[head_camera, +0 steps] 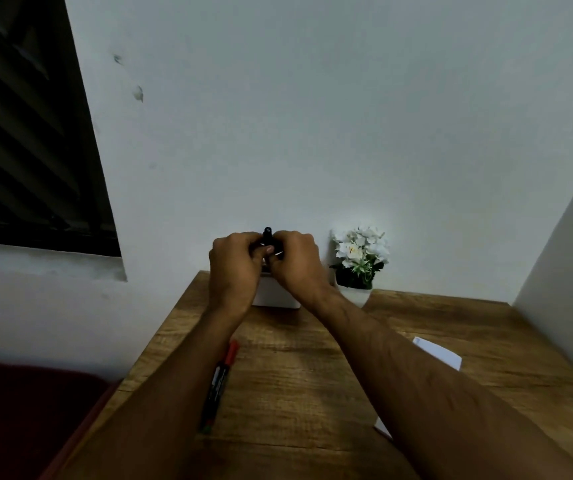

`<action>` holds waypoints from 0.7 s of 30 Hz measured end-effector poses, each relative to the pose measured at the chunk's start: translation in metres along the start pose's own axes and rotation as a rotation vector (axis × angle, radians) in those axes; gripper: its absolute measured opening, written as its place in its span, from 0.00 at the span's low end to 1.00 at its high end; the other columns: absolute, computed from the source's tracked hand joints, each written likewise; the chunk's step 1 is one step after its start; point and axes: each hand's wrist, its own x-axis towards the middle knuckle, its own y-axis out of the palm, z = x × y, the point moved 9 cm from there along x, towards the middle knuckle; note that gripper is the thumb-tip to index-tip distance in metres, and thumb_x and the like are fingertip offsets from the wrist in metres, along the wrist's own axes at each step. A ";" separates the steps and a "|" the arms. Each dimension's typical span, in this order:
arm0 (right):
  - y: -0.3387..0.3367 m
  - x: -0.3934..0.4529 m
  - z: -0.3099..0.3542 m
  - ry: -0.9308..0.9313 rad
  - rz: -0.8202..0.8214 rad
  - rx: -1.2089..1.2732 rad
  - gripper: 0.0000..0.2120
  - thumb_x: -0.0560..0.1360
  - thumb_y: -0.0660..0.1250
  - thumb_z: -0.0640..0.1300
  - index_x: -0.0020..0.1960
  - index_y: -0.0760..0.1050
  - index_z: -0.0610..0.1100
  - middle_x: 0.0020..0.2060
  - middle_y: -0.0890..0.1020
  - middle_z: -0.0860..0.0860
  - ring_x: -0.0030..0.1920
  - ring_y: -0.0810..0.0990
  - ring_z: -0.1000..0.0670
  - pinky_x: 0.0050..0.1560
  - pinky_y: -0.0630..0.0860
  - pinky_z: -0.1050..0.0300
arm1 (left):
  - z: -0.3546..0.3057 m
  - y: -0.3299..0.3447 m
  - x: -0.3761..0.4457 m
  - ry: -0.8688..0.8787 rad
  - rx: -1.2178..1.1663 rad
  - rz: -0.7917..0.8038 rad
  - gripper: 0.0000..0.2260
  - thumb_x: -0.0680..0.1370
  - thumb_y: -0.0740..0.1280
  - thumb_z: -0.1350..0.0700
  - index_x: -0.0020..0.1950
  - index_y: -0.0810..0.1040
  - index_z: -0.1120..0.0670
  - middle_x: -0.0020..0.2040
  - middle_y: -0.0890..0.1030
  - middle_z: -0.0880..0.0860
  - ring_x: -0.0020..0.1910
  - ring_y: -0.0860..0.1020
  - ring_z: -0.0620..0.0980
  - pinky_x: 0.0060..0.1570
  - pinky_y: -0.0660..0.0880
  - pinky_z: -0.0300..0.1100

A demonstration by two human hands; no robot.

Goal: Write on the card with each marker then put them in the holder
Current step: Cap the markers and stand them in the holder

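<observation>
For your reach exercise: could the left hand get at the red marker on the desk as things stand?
Probably not yet: the left hand and right hand both grip the black marker. The red marker lies unobstructed beside the left forearm.

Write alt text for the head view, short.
Both hands, left hand and right hand, grip a black marker above a white holder at the far edge of a wooden table. Another marker lies beside the left forearm, a white card beyond the right, and a potted white-flowered plant by the wall.
</observation>
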 end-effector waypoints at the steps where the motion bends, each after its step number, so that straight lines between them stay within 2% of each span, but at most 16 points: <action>1: 0.004 0.001 -0.001 0.006 0.015 0.002 0.07 0.75 0.66 0.36 0.44 0.83 0.39 0.38 0.86 0.44 0.40 0.82 0.43 0.43 0.80 0.48 | 0.002 0.003 0.003 -0.012 0.040 0.015 0.04 0.75 0.73 0.57 0.48 0.86 0.54 0.41 0.86 0.52 0.39 0.82 0.46 0.39 0.72 0.32; 4: 0.017 0.004 -0.007 0.028 0.049 -0.010 0.07 0.75 0.65 0.36 0.43 0.82 0.38 0.37 0.86 0.43 0.40 0.82 0.42 0.43 0.80 0.44 | 0.013 0.013 0.006 -0.075 0.160 0.066 0.05 0.77 0.70 0.58 0.46 0.86 0.57 0.40 0.84 0.55 0.40 0.82 0.53 0.37 0.73 0.39; 8: 0.030 0.005 -0.016 0.074 0.090 -0.011 0.07 0.76 0.67 0.37 0.49 0.84 0.39 0.45 0.88 0.43 0.48 0.86 0.41 0.52 0.81 0.45 | 0.025 0.021 0.006 -0.162 0.250 0.079 0.06 0.77 0.68 0.60 0.45 0.84 0.59 0.41 0.82 0.59 0.42 0.81 0.58 0.36 0.75 0.45; 12: 0.033 0.003 -0.020 0.086 0.077 0.000 0.07 0.79 0.68 0.38 0.53 0.83 0.38 0.48 0.87 0.43 0.53 0.85 0.43 0.57 0.78 0.47 | 0.029 0.023 0.008 -0.173 0.243 0.050 0.04 0.75 0.70 0.63 0.44 0.84 0.61 0.41 0.83 0.59 0.42 0.81 0.57 0.40 0.76 0.45; 15: 0.030 0.000 -0.021 0.071 0.067 0.002 0.08 0.79 0.67 0.36 0.55 0.83 0.37 0.49 0.87 0.42 0.52 0.85 0.43 0.53 0.77 0.52 | 0.028 0.023 0.007 -0.161 0.226 0.036 0.03 0.74 0.70 0.64 0.43 0.84 0.62 0.40 0.83 0.58 0.41 0.81 0.57 0.40 0.75 0.46; 17: 0.026 -0.004 -0.019 0.052 0.046 -0.001 0.07 0.78 0.67 0.35 0.52 0.83 0.36 0.46 0.87 0.42 0.49 0.85 0.41 0.48 0.75 0.54 | 0.028 0.021 0.003 -0.162 0.207 0.030 0.03 0.73 0.70 0.64 0.43 0.84 0.61 0.40 0.83 0.57 0.42 0.81 0.54 0.39 0.72 0.43; 19: 0.022 -0.010 -0.017 0.033 0.015 0.020 0.08 0.77 0.68 0.35 0.53 0.83 0.35 0.47 0.88 0.41 0.49 0.85 0.40 0.50 0.77 0.52 | 0.025 0.018 -0.001 -0.150 0.185 0.015 0.03 0.74 0.71 0.64 0.45 0.84 0.60 0.42 0.84 0.56 0.43 0.82 0.54 0.41 0.71 0.40; 21: 0.019 -0.018 -0.015 0.030 0.004 0.059 0.10 0.76 0.68 0.33 0.56 0.83 0.35 0.49 0.88 0.40 0.51 0.86 0.40 0.56 0.80 0.47 | 0.023 0.015 -0.005 -0.131 0.178 -0.003 0.05 0.74 0.71 0.64 0.47 0.85 0.60 0.43 0.85 0.57 0.44 0.83 0.55 0.44 0.76 0.42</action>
